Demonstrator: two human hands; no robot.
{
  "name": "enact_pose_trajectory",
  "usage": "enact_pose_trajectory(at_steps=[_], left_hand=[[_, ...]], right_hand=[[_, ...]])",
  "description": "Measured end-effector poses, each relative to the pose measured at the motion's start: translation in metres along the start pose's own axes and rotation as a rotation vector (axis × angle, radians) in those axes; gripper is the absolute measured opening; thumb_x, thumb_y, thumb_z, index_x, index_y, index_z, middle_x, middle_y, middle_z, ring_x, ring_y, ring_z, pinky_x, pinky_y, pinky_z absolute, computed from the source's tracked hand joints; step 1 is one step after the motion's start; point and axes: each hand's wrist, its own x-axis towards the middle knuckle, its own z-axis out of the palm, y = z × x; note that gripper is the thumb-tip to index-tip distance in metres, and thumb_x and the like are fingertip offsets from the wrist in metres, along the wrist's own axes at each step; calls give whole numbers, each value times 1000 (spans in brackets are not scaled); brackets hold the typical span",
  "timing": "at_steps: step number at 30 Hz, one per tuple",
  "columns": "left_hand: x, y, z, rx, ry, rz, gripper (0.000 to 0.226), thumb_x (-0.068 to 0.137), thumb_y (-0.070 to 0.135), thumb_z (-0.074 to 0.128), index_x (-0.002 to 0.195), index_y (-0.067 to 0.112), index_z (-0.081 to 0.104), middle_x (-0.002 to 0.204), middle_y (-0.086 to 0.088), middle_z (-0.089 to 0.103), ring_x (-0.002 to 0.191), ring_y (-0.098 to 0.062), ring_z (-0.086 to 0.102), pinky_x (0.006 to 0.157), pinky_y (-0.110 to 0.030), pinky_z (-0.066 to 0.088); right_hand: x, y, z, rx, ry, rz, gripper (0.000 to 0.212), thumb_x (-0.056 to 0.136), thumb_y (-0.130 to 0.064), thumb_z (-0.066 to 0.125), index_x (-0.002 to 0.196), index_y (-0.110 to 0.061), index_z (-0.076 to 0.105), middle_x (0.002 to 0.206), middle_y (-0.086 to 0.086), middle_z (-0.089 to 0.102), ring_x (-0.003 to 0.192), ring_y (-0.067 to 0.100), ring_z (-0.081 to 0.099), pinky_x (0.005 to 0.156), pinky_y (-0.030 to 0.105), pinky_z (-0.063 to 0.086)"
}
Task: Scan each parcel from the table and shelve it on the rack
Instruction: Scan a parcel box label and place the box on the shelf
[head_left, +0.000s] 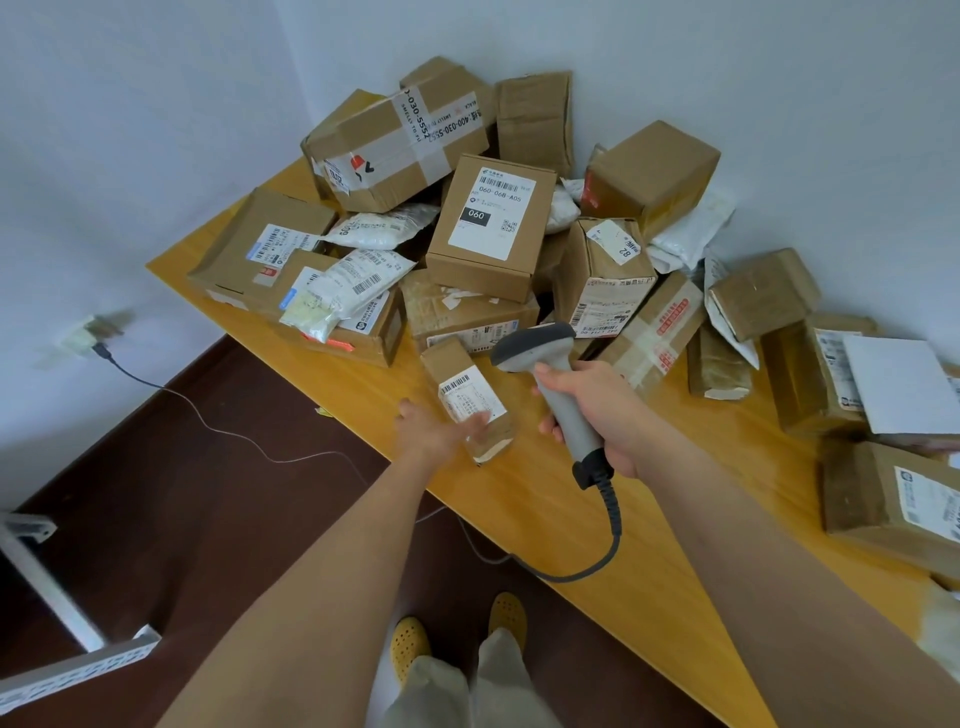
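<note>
Reaching across the yellow worktop, the left hand has its grip spread, fingers straight and laid against the near end of a small long parcel that lies flat just ahead of it, label up. Whether those fingers already press the parcel or only brush it is hard to say, since the hand is blurred. The right hand has its grip wrapped tight around the handle of the grey scanner, whose head points down and away from that grip, toward the small parcel's barcode just to the left of it. A coiled cable drops from the scanner's base below the grip and runs off over the worktop's edge.

Beyond both grips sits the heap of parcels: brown boxes and white bags stacked against the wall, with more boxes off to the right of the scanner hand. By the look of it the task is near its start or at best partway, as the pile is large and nearly all of it awaits scanning and shelving. A corner of grey metal rack shows on the floor, well behind and left of the reaching hand, holding nothing that can be seen.
</note>
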Motion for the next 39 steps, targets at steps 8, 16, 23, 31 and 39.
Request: enact_pose_trajectory(at_steps=[8,16,23,31,39], left_hand=[[-15,-11,18,-283,-308,-175,97,73,47,82,146,18,26,145,-5,42,128,-31,47,82,-48,57],[-16,-3,20,-428,-304,-37,65,90,8,68,143,12,32,134,-9,56,115,-28,60,90,-44,55],[-11,-1,-5,94,21,378,22,82,0,69,101,6,62,98,-6,61,88,-20,55,69,-27,43],[-13,-32,2,335,125,559,32,83,-1,65,113,6,57,121,-8,45,92,-18,49,77,-25,41],[-20,-26,2,327,16,603,60,84,-7,51,140,11,45,125,-8,60,115,-25,56,86,-27,44]], right_hand=[[-4,2,-1,6,-12,1,29,97,-33,61,106,-6,59,77,12,59,46,12,57,49,26,45],[-11,6,-4,21,-13,-15,26,98,-30,59,102,-5,59,73,11,56,43,10,56,47,24,44],[-20,5,-6,52,-24,-20,22,98,-29,60,98,-7,61,65,5,60,45,11,56,48,25,44],[-27,11,-14,61,3,49,26,99,-35,56,107,-10,55,81,10,58,53,14,58,54,26,46],[-33,16,-19,115,62,70,31,98,-35,58,113,-8,54,85,11,62,59,19,60,58,29,48]])
